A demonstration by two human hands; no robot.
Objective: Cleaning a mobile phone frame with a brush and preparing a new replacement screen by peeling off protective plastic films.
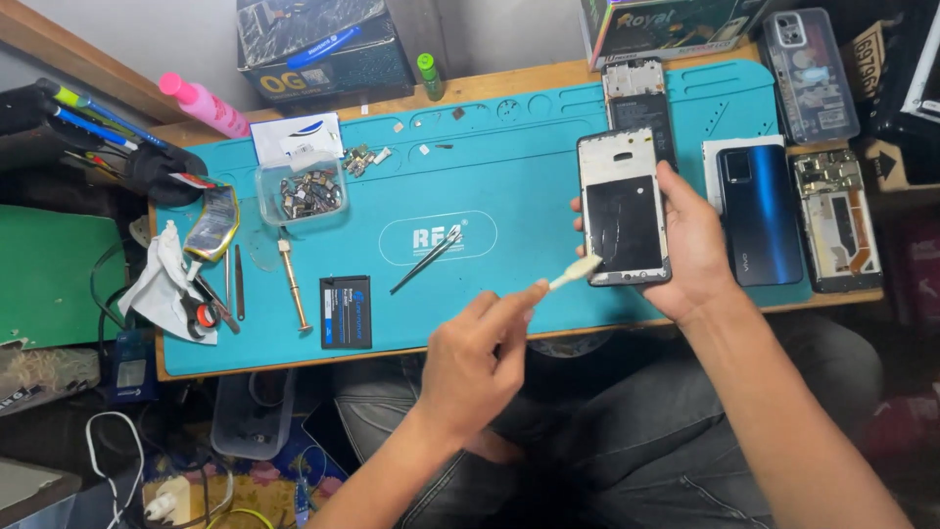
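Clutter first on the far left: a crumpled white cloth [162, 279] with scissors [203, 312] beside it at the edge of the teal work mat [509, 167]. A clear tub of small parts [304, 191] sits near the mat's back edge, a brass-coloured tool [292, 284] lies lengthwise just below it, then a small black battery pack [345, 312], and black tweezers [428, 261] angled across the middle.

Now the left hand [475, 358], coming up from below over the mat's front edge. It's closed in a pinch, thumb and forefinger gripping the handle of a small pale brush [568, 273]. The brush points up and to the right, and its bristle tip is right at the lower left corner of the phone frame [624, 206], touching or all but touching; hard to call.

That phone frame lies up and to the right of the left hand, long axis running nearly upright in view, tipped slightly. The right hand [697, 250] is the nearer one, cradling it from behind and from the right, thumb on the right edge, fingertips peeking out on the left.

Further right, a blue phone back [759, 211] and an opened phone body [834, 220] lie side by side on the mat.
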